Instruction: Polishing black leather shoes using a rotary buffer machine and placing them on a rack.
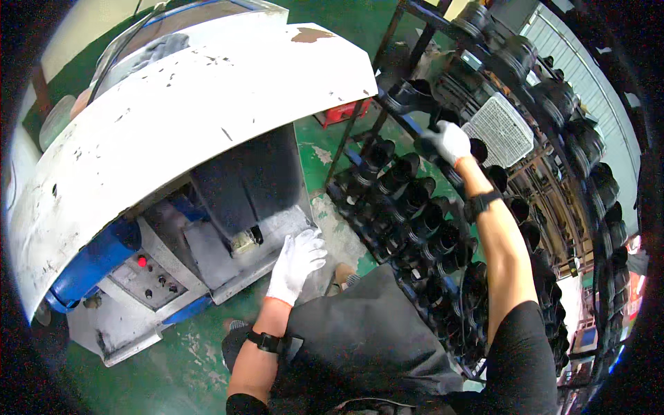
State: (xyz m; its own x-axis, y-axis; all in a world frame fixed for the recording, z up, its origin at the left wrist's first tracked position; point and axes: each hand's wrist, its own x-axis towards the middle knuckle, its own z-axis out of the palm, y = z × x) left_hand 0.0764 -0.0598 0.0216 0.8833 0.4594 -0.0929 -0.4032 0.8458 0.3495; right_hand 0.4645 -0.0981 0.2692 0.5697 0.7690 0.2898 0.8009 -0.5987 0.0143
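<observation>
My left hand (299,261), in a white glove with an orange cuff, hangs open beside the front edge of the machine's grey ledge (280,228). Nothing shows in it, and its fingers lie loosely stretched. Farther off to the right, my right hand (453,143), gloved the same way, reaches to the upper tier of a dark metal rack. Black shoes surround it, with one black shoe (413,95) just beyond it. Its fingers are smeared by motion, so whether they hold a shoe is unclear.
A large white machine hood (200,104) with chipped paint overhangs the left side. Below it is a control panel with a red button (142,261). Several black shoes (443,238) fill the rack's lower tiers. A white mesh panel (499,131) is behind my right hand.
</observation>
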